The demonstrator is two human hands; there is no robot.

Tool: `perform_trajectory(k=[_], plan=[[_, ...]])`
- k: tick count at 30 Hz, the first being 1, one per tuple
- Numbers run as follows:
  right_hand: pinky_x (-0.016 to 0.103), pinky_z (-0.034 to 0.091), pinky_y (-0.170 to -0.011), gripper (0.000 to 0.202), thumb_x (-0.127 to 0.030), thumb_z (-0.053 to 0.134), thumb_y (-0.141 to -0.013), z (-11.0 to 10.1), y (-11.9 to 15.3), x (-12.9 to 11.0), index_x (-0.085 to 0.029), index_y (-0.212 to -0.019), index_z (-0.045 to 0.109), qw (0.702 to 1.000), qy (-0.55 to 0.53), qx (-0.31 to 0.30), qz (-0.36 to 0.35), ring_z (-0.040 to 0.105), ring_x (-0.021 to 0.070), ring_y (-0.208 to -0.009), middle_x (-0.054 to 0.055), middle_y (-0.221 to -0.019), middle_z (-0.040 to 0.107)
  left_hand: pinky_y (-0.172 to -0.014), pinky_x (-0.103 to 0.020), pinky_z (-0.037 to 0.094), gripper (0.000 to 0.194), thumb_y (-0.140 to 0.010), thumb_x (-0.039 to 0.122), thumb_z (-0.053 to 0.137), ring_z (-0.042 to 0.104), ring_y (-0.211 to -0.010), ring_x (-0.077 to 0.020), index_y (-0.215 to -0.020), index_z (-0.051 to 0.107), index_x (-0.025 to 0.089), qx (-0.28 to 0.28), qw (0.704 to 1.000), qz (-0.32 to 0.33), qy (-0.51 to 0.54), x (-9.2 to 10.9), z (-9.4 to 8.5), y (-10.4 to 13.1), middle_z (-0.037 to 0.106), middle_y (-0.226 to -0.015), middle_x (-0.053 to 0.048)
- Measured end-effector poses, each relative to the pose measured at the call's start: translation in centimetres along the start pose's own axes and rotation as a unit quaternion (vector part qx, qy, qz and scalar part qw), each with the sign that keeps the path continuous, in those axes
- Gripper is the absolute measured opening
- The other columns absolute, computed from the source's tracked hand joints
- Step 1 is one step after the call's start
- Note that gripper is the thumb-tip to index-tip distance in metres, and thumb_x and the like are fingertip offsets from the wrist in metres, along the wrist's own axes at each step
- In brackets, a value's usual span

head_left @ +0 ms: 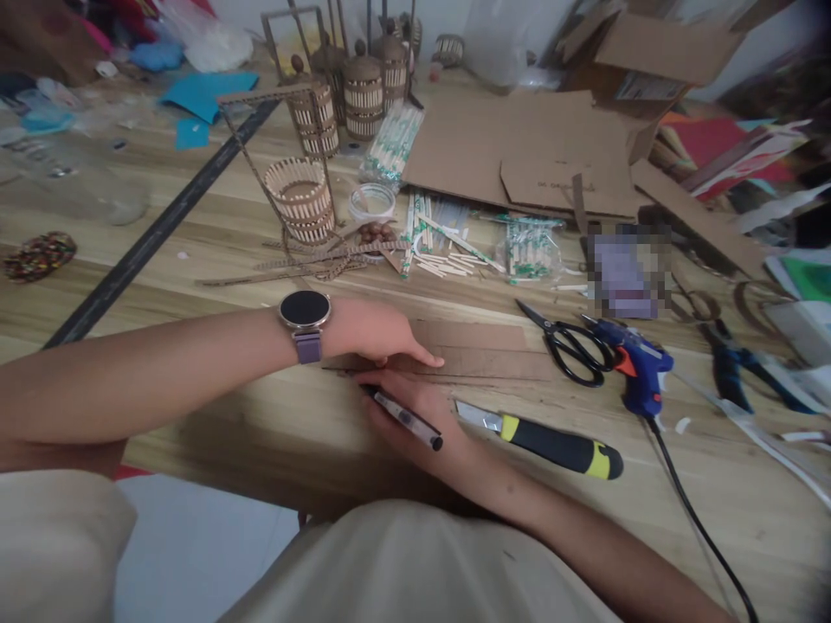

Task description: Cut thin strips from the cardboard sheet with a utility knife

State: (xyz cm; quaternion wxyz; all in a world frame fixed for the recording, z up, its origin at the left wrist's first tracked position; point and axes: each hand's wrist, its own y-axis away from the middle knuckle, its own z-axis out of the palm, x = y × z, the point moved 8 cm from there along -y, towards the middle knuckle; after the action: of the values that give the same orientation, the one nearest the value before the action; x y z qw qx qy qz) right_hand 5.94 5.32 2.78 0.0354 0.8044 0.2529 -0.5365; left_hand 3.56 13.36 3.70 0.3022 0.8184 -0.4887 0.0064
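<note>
My left hand (383,336), with a watch on its wrist, presses down on a flat piece of brown cardboard (480,362), one finger stretched over it. Just below it, my right hand (415,415) grips a dark-capped pen (409,419), whose writing end lies near the cardboard's left part. Where the two hands come close, the pen tip is hard to make out. A utility knife (558,446) with its blade out lies right of my right hand. Black-handled scissors (575,350) rest beyond the cardboard's right end.
A blue glue gun (642,363) and its cord lie at the right, near pliers (733,368). Beyond my hands are cardboard strips (312,260), a slatted basket (302,203), bundled sticks (529,247) and a large cardboard sheet (480,147). A long dark ruler (169,216) crosses the left.
</note>
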Motion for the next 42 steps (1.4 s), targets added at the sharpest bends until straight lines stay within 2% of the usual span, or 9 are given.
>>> perform_trajectory(k=[3, 5, 11, 15, 21, 27, 34, 39, 42], plan=[[0.036, 0.054, -0.092, 0.026, -0.018, 0.054, -0.093, 0.0, -0.2, -0.2, -0.022, -0.114, 0.067, 1.0, 0.005, 0.001, 0.008, 0.07, 0.0199, -0.103, 0.007, -0.112, 0.075, -0.062, -0.027, 0.029, 0.067, -0.095, 0.008, 0.054, 0.051, -0.058, -0.0153, -0.147, 0.046, 0.05, -0.076, 0.996, -0.002, -0.036, 0.3, 0.6, 0.2, 0.077, -0.079, 0.001], [0.037, 0.054, -0.093, 0.027, -0.018, 0.054, -0.092, 0.1, -0.3, -0.3, -0.022, -0.115, 0.068, 1.0, 0.01, -0.004, 0.011, 0.07, 0.0202, -0.105, 0.007, -0.113, 0.075, -0.063, -0.027, 0.031, 0.071, -0.094, 0.006, 0.053, 0.054, -0.061, -0.0159, -0.149, 0.044, 0.051, -0.083, 0.995, -0.004, -0.051, 0.4, 0.5, 0.3, 0.077, -0.083, 0.001], [0.041, 0.049, -0.103, 0.03, -0.017, 0.052, -0.093, 0.1, -0.6, -1.4, -0.021, -0.117, 0.07, 0.999, 0.026, -0.044, 0.012, 0.067, 0.0229, -0.113, 0.01, -0.115, 0.074, -0.064, -0.027, 0.034, 0.088, -0.084, -0.001, 0.057, 0.057, -0.063, -0.0167, -0.15, 0.038, 0.054, -0.085, 0.993, 0.001, -0.077, 0.5, 0.5, 0.3, 0.076, -0.088, 0.002], [0.042, 0.051, -0.099, 0.029, -0.017, 0.053, -0.092, -0.1, -0.5, -1.4, -0.019, -0.116, 0.07, 0.999, 0.046, -0.027, 0.007, 0.068, 0.0234, -0.107, 0.01, -0.112, 0.075, -0.065, -0.028, 0.035, 0.088, -0.085, 0.0, 0.056, 0.059, -0.067, -0.0182, -0.152, 0.034, 0.054, -0.094, 0.992, 0.001, -0.083, 0.5, 0.5, 0.3, 0.077, -0.093, 0.001], [0.042, 0.052, -0.099, 0.027, -0.016, 0.055, -0.091, -0.2, -0.5, -1.8, -0.022, -0.111, 0.071, 0.997, 0.07, -0.012, -0.01, 0.069, 0.0239, -0.107, 0.008, -0.112, 0.076, -0.063, -0.027, 0.033, 0.089, -0.081, -0.004, 0.056, 0.054, -0.064, -0.0174, -0.149, 0.042, 0.051, -0.084, 0.995, 0.002, -0.053, 0.5, 0.4, 0.2, 0.074, -0.081, 0.002], [0.041, 0.053, -0.096, 0.026, -0.016, 0.053, -0.091, -0.7, -0.3, -1.8, -0.02, -0.11, 0.071, 0.996, 0.09, -0.001, -0.011, 0.069, 0.0241, -0.104, 0.01, -0.109, 0.076, -0.065, -0.028, 0.031, 0.086, -0.085, -0.003, 0.056, 0.05, -0.059, -0.0164, -0.15, 0.04, 0.052, -0.086, 0.995, 0.001, -0.046, 0.5, 0.4, 0.3, 0.074, -0.082, 0.003], [0.039, 0.054, -0.093, 0.024, -0.016, 0.054, -0.091, 0.3, -0.6, -1.8, -0.02, -0.108, 0.071, 0.991, 0.13, -0.01, -0.035, 0.07, 0.0235, -0.101, 0.009, -0.106, 0.077, -0.063, -0.028, 0.03, 0.088, -0.084, -0.003, 0.057, 0.05, -0.059, -0.0154, -0.15, 0.039, 0.052, -0.079, 0.995, 0.016, -0.051, 0.3, 0.7, 0.1, 0.074, -0.085, 0.003], [0.042, 0.054, -0.095, 0.026, -0.017, 0.054, -0.091, -1.4, 0.3, -1.3, -0.019, -0.113, 0.07, 0.992, 0.122, 0.008, -0.028, 0.07, 0.0251, -0.107, 0.012, -0.113, 0.076, -0.06, -0.027, 0.03, 0.088, -0.085, -0.002, 0.054, 0.052, -0.059, -0.0157, -0.151, 0.037, 0.053, -0.095, 0.994, 0.009, -0.047, 0.0, 1.0, -0.1, 0.075, -0.085, 0.003], [0.039, 0.058, -0.088, 0.024, -0.018, 0.054, -0.091, -3.5, 1.7, -0.5, -0.022, -0.109, 0.07, 0.989, 0.14, 0.04, -0.019, 0.073, 0.0231, -0.098, 0.009, -0.105, 0.078, -0.063, -0.027, 0.032, 0.089, -0.084, -0.002, 0.058, 0.055, -0.063, -0.0166, -0.151, 0.037, 0.052, -0.091, 0.994, 0.006, -0.053, 0.0, 0.8, -0.1, 0.077, -0.092, 0.002]])
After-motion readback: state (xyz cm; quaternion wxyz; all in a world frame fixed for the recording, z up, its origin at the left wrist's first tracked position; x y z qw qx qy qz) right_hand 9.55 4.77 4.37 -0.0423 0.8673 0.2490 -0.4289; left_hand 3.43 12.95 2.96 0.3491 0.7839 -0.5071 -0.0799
